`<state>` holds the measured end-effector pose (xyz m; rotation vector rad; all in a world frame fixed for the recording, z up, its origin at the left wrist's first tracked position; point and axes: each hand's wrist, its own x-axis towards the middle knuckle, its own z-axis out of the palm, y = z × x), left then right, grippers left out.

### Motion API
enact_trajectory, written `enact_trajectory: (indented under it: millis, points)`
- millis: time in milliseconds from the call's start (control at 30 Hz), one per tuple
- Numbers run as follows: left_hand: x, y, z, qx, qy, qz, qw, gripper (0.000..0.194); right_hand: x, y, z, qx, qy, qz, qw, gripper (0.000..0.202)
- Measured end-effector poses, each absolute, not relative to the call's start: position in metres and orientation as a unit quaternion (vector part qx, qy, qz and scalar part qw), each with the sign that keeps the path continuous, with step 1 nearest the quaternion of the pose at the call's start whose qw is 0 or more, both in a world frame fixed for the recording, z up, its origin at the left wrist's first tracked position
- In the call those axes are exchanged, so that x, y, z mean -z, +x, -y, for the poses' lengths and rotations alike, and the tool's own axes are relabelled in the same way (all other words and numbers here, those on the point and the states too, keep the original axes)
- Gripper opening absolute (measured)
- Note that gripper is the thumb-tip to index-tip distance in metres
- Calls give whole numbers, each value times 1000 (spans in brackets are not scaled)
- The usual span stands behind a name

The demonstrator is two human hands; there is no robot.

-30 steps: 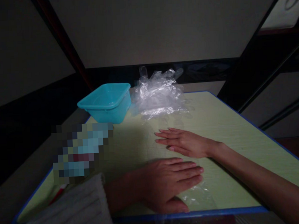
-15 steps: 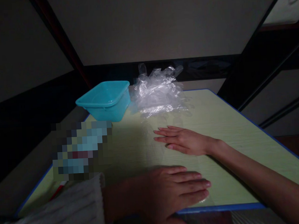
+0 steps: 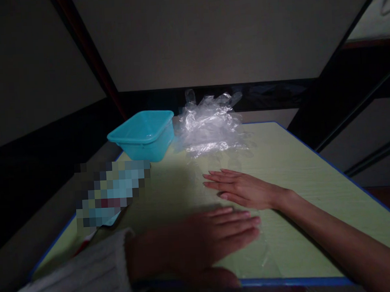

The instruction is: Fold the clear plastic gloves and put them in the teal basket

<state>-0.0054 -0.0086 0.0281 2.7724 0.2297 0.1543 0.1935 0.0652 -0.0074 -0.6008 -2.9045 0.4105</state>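
My left hand [image 3: 203, 241], in a pale knitted sleeve, lies flat with fingers stretched out near the table's front edge, slightly blurred. Beneath and beside it a thin clear plastic film [image 3: 266, 257] shows faintly on the pale green table. My right hand [image 3: 246, 189], bare-armed, rests palm down with fingers spread, just beyond the left one, touching the film's farther part. Neither hand grips anything. Behind them, a crumpled pile of clear plastic gloves [image 3: 213, 125] sits at the table's far side.
A turquoise plastic basin [image 3: 149, 150] stands at the back left, beside the pile. In front of it lies a pixelated pale-blue item [image 3: 121, 187], with a red and white object [image 3: 84, 245] near my sleeve. The table [image 3: 314, 174] has a blue edge.
My left hand has moved slightly away from the front edge and to the left, closer to my right hand. My right hand stays flat in place. The view has shifted a little.
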Motion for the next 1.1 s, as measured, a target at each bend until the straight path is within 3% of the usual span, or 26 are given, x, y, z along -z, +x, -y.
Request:
enact_trajectory:
  millis: [167, 467, 1100]
  points:
    - [-18, -12, -12, -49, 978, -155, 131, 60, 8, 195, -65, -142, -218, 961, 93, 58]
    - [-3, -19, -11, -40, 976, -172, 124, 61, 2, 201, -62, -104, -234, 961, 107, 47]
    - [-7, -15, -10, 4, 978, -187, 87, 61, 5, 200, -62, -107, -251, 959, 81, 49]
